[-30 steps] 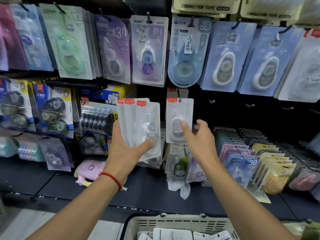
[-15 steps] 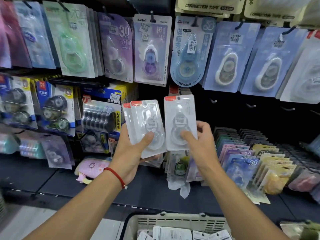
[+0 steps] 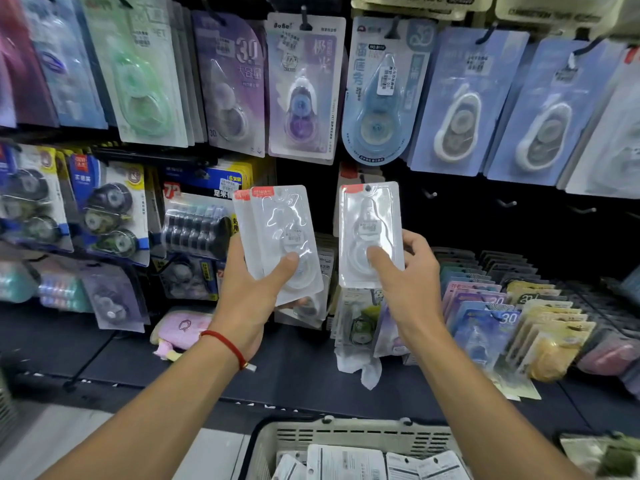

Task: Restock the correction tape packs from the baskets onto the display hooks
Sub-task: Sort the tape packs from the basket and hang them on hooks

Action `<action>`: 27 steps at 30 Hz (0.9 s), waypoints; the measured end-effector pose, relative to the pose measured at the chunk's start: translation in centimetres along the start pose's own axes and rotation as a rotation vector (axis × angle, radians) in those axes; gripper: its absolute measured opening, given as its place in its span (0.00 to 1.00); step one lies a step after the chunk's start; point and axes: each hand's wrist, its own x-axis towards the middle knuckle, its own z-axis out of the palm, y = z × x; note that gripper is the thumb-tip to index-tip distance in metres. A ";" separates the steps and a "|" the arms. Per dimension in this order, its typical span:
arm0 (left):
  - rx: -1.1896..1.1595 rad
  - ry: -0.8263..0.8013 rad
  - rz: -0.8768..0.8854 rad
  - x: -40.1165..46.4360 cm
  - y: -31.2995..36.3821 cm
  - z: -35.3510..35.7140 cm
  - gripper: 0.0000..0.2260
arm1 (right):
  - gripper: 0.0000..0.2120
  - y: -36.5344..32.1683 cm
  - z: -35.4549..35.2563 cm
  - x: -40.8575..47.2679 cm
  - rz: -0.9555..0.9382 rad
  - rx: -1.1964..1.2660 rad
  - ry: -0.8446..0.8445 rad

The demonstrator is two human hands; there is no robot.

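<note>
Pale slotted plastic basket (image 3: 346, 436), bottom centre, holds more flat packs; my left hand (image 3: 251, 299) grips a small fan of clear blister correction tape packs (image 3: 280, 237) at centre frame; my right hand (image 3: 407, 282) pinches a single clear pack with red header (image 3: 369, 230) by its lower half, centre-right; I judge them light, stiff, slick; hang hole at top.

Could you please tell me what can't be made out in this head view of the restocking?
- Left hand stack of packs: overlapping packs hide the count.
- Pack in right hand: label print too small.
- Basket: contents cut off by the bottom edge.
- Left shelf packs: blurred.
</note>
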 end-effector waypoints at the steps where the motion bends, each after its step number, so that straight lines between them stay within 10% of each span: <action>1: 0.009 0.003 0.012 0.1 -0.1 0.0 0.23 | 0.18 -0.1 0.1 0.0 -0.001 -0.004 0.001; 9: 0.060 -0.034 0.048 0.1 -0.6 0.1 0.25 | 0.31 0.4 -0.1 0.4 0.051 -0.423 -0.050; 16: 0.028 -0.138 -0.049 -0.9 -0.8 1.6 0.27 | 0.12 0.7 0.6 -0.2 0.091 -0.197 -0.472; 27: -0.016 -0.060 -0.132 -0.1 -0.9 1.3 0.21 | 0.19 0.9 -0.8 1.3 0.140 0.108 -0.091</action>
